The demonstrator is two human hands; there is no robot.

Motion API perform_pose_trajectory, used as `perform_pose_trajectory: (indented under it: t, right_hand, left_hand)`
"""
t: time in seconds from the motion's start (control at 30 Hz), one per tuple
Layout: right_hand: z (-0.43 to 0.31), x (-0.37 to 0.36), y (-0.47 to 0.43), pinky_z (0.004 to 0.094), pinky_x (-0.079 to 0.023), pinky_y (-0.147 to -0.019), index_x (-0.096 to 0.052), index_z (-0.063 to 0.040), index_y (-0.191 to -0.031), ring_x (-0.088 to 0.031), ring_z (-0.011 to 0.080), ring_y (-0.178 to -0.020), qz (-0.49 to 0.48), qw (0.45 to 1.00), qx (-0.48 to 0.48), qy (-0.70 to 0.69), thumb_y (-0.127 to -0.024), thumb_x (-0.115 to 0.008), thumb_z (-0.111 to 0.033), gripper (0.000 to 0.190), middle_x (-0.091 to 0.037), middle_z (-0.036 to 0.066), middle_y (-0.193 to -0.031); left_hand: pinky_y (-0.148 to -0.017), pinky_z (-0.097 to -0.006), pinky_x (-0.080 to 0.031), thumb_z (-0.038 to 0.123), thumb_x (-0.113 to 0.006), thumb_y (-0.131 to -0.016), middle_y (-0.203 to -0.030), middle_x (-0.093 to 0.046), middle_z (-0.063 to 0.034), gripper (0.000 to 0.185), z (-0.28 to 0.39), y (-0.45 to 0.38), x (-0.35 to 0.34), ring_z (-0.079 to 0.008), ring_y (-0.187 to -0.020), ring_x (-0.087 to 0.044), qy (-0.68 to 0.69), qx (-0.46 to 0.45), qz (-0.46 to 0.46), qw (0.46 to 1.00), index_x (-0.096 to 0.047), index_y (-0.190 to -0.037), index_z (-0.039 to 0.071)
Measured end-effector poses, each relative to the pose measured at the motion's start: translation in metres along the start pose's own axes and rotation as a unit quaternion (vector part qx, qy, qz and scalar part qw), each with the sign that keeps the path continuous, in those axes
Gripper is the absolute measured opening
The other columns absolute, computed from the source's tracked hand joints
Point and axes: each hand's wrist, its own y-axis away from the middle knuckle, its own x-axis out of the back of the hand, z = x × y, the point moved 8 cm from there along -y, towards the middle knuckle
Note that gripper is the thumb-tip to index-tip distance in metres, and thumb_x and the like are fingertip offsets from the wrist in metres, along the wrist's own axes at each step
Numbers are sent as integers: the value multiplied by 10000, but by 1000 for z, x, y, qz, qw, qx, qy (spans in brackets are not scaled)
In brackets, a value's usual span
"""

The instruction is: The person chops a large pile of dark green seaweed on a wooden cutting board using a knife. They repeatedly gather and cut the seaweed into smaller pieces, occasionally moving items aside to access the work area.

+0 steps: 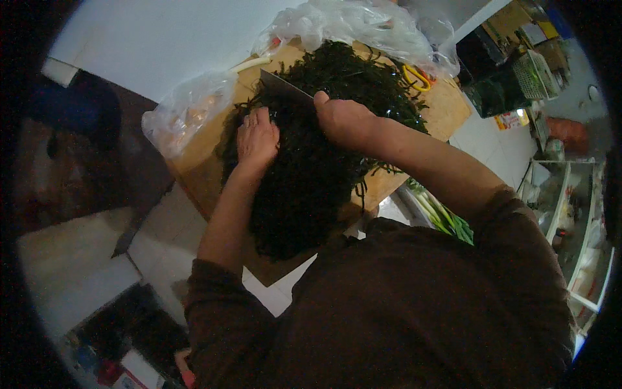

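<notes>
A large heap of dark green, stringy seaweed or leafy greens [311,194] covers most of a wooden table [447,116]; its exact kind is too dark to tell. My right hand [345,119] is closed around the handle end of a wide-bladed knife, probably a cleaver. Its metal blade [284,86] points to the upper left over the heap, and its lower edge is lost among the strands. Flat on the heap's left side lies my left hand [258,133], below the blade and apart from it. Its fingertips press into the strands, so any grip is hidden.
Clear plastic bags [350,24] lie along the table's far edge, another bag [189,116] at its left corner. Yellow-handled scissors [417,79] rest right of the heap. Long green onions or leeks [435,209] lie below the table's right side. A wire shelf [566,204] stands at right.
</notes>
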Motion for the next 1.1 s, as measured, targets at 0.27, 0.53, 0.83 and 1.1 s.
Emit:
perform_pose_trajectory:
  t: [0.27,0.53,0.83,1.1]
  right_hand:
    - [-12,-31,-41,529,-509,-785,-424,-19,-1078,-630,471,-951,-10,1000,-7,13,-968,-351,-159,193,-646,286,-1015]
    - [16,-40,-85,551,-489,-802,-426,-17,-1052,-607,504,-939,59,997,15,-45,-948,-456,-209,220,-633,306,-992]
    - [6,30,-23,561,-482,-622,-436,-3,-1014,-623,474,-747,173,979,110,-16,-943,-488,-193,210,-628,283,-796]
    - [-20,-29,-13,531,-512,-684,-436,-7,-1039,-646,446,-812,56,995,59,-51,-965,-361,-165,190,-642,286,-822]
  left_hand:
    - [-877,-457,-465,154,-554,-880,-1127,-575,-139,264,1,1,-6,-334,-1073,-555,-14,-11,22,1000,-516,-1121,52]
    - [-905,-469,-452,218,-532,-914,-1169,-572,-141,329,-10,6,-15,-329,-1119,-546,-68,-53,49,995,-539,-1196,49]
    - [-984,-463,-414,291,-532,-944,-1203,-584,-201,400,-71,35,-3,-402,-1152,-527,153,125,49,979,-546,-1234,17]
    - [-958,-468,-428,204,-560,-907,-1213,-556,-201,344,-47,38,-5,-398,-1135,-514,125,59,92,986,-510,-1200,31]
